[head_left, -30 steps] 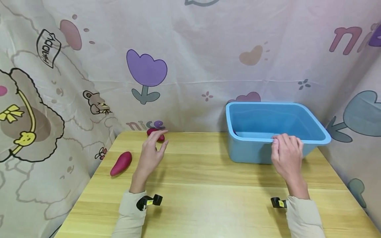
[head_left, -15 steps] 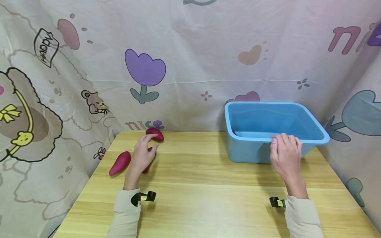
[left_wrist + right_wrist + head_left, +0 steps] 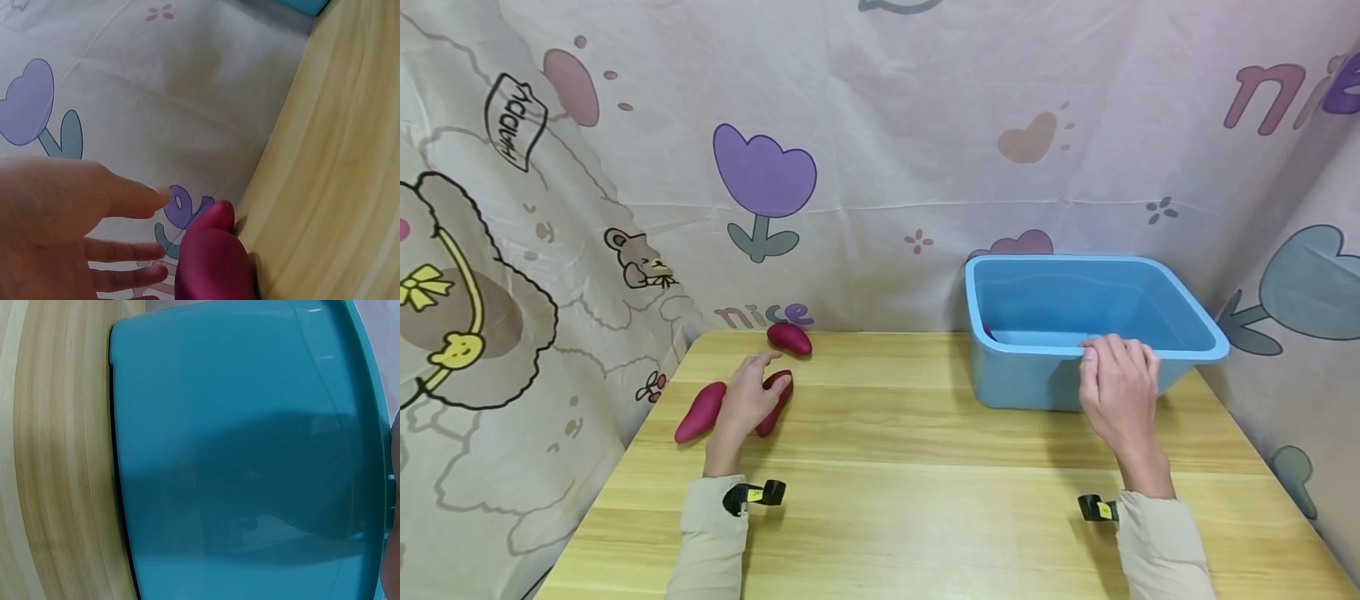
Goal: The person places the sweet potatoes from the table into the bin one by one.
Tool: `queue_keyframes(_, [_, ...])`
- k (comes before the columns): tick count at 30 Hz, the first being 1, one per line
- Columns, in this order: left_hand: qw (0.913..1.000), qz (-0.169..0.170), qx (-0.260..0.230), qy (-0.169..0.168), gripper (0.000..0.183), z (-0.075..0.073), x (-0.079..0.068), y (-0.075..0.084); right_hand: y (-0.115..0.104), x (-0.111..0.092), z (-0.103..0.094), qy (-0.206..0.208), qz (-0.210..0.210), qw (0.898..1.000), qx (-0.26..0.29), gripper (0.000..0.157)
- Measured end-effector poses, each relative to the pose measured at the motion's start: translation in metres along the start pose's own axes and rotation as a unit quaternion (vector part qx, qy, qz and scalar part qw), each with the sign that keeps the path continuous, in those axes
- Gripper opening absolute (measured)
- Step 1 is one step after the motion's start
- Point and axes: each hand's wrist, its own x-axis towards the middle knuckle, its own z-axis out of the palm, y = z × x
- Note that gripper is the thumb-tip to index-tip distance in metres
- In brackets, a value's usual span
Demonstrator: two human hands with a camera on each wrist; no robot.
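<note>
My left hand is held low over the left of the table, fingers loosely extended and thumb apart. Just right of it lies a purple sweet potato, partly covered by the thumb. A second sweet potato is on its left, and a third sweet potato lies beyond, by the back edge. In the left wrist view a gap shows between the fingertips and the nearer sweet potato. My right hand grips the front rim of a blue plastic bin, fingers hooked over it.
Inside the bin, by its left wall, a small dark purple bit shows; the rest of it is hidden. A printed cloth hangs behind and beside the wooden table. Each wrist carries a small black camera.
My left hand has moved left and nearer me, from by the back sweet potato to beside the middle one, which has come into view. My right hand stays on the rim.
</note>
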Motion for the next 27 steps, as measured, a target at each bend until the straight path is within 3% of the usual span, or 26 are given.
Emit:
queue_keyframes(9, [0.9988, -0.008, 0.012, -0.048, 0.055, 0.006, 0.001, -0.01, 0.002, -0.001, 0.001, -0.002, 0.003, 1.0, -0.002, 0.04])
queue_keyframes(13, [0.9972, -0.029, 0.027, -0.063, 0.061, 0.009, 0.0, -0.011, 0.002, -0.001, 0.001, -0.003, 0.003, 1.0, -0.002, 0.04])
queue_keyframes(17, [0.9953, -0.057, 0.039, -0.068, 0.067, 0.009, -0.002, -0.011, 0.002, -0.001, 0.001, -0.004, 0.003, 1.0, -0.003, 0.04])
queue_keyframes(27, [0.9936, -0.077, 0.046, -0.068, 0.066, 0.015, -0.004, -0.017, 0.002, -0.001, 0.002, 0.002, 0.0, 1.0, 0.0, 0.039])
